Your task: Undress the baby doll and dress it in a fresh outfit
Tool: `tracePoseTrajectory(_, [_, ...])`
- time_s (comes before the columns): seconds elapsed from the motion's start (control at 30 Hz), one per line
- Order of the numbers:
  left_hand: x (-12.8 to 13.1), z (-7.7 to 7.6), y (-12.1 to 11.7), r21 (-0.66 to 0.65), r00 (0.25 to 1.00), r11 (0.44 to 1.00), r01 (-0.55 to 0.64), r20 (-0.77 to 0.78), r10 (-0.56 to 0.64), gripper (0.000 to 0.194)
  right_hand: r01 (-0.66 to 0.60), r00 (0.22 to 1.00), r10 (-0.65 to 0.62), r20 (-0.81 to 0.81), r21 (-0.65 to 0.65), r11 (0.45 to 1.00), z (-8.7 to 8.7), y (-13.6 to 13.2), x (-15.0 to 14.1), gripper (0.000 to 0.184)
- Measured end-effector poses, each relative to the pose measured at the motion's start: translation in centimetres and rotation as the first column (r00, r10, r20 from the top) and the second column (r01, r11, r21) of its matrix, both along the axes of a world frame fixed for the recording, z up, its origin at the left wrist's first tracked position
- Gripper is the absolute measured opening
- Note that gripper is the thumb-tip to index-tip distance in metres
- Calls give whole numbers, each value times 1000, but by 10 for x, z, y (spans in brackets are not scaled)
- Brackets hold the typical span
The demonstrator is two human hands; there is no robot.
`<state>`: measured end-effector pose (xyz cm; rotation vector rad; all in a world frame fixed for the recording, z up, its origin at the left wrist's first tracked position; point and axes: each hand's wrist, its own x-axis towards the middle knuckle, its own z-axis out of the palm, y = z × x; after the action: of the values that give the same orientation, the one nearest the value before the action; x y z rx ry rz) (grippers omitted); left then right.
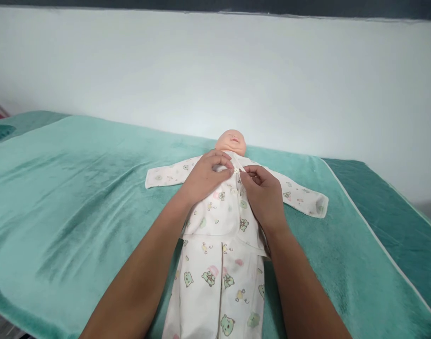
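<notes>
A baby doll (231, 141) lies on its back, dressed in a white printed baby shirt (215, 216) and matching pants (203, 292). Its sleeves spread out to both sides. At the upper chest, my left hand (210, 173) is closed, pinching the shirt's front edge beside a pale button (236, 171). From the other side my right hand (263, 190) pinches the opposite front edge close to the same button. Another button (234, 191) shows just below. The fingertips hide part of the placket, so I cannot tell whether the upper button is through its hole.
A teal plush blanket (95, 188) covers the surface under the doll, with folds on the left. Beyond its white-edged right border lies a darker green cover (388, 212). A white wall (215, 70) rises behind the doll's head.
</notes>
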<state>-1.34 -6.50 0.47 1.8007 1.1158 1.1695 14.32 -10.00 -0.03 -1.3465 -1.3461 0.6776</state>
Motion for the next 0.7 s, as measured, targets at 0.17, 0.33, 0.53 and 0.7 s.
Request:
tracePoseTrajectory(0.17, [-2,2,0,-25,1000,999,24,18,-24,7,-28,999,28,35,0,1000,0,-2,0,11])
tracePoseTrajectory(0.33, [-2,2,0,-40,999,999,30,18,-29,11,-72,997,72,35,3,997,-1,-1,2,13])
tracePoseTrajectory(0.53, [-2,3,0,-66,999,997,51,22,-49,16,-113,987,109,121,23,993,-2,-1,4,17])
tracePoseTrajectory(0.7, [-4,4,1,-92,995,991,101,21,-99,21,-116,962,103,253,37,993,1,-4,4,17])
